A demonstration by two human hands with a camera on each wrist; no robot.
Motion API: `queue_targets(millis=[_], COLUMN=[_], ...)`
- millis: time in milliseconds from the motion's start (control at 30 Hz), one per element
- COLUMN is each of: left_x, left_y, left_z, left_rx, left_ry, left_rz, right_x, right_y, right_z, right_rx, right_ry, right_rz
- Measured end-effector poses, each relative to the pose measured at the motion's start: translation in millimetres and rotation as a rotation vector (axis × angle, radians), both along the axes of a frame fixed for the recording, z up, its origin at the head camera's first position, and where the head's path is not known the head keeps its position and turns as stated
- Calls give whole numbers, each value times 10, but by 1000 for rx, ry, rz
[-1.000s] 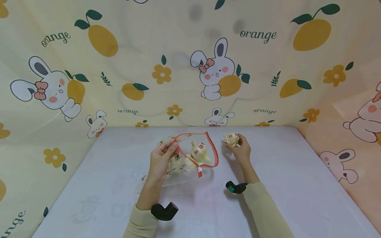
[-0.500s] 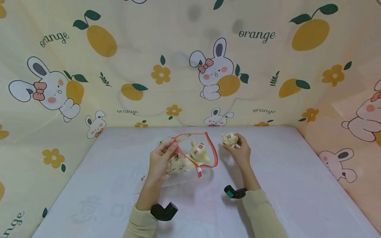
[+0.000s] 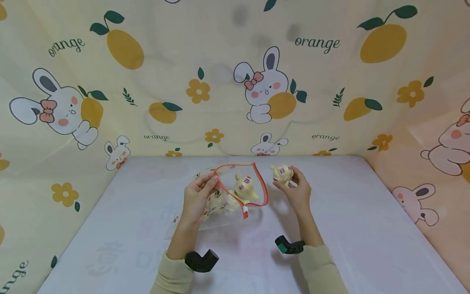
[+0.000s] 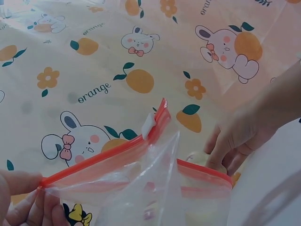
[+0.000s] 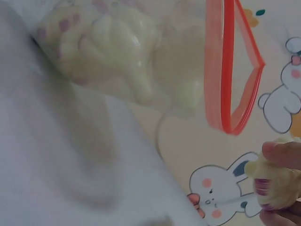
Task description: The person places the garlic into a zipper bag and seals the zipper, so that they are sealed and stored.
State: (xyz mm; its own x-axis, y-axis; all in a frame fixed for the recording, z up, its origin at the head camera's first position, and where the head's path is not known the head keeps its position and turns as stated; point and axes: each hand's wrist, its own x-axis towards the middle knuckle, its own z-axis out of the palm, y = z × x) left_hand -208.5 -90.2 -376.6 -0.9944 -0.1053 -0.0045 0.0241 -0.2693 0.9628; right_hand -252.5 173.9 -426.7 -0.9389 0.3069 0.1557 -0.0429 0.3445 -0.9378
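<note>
My left hand (image 3: 196,201) pinches the red rim (image 4: 94,167) of a clear plastic slider zip bag, whose mouth gapes toward the right. Inside the bag (image 3: 220,212) lie several pale yellow toy figures with purple marks; one figure (image 3: 245,188) shows through the opening. A white slider (image 4: 148,126) sits at one end of the red rim. Just right of the mouth, my right hand (image 3: 301,194) holds a similar small toy figure (image 5: 273,188) between thumb and fingers, above the table and apart from the bag. Its exact shape is partly covered by the fingers.
A white table (image 3: 128,232) spreads beneath both hands. Behind and at the sides hangs a cloth (image 3: 213,53) printed with rabbits and oranges. Black camera mounts (image 3: 202,261) sit on both wrists.
My right hand has shifted slightly left and toward me with the toy figure, which has turned a little in the fingers. The left hand and bag have stayed nearly still.
</note>
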Motion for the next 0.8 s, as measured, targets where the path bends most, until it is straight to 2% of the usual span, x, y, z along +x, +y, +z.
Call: queue_targets(millis=[267,500,800], left_x=[0,-1,1], left_y=[-6,-10,-16], left_z=[6,9,6], left_rx=[7,8,12], left_ry=[-3,0,6], left_rz=[4,7,11], right_x=[91,133,214], right_y=[-69,-95,-108], right_z=[65,155,292], right_rx=[-30,-89,-115], right_ry=[1,45,35], right_rz=[21,65,89])
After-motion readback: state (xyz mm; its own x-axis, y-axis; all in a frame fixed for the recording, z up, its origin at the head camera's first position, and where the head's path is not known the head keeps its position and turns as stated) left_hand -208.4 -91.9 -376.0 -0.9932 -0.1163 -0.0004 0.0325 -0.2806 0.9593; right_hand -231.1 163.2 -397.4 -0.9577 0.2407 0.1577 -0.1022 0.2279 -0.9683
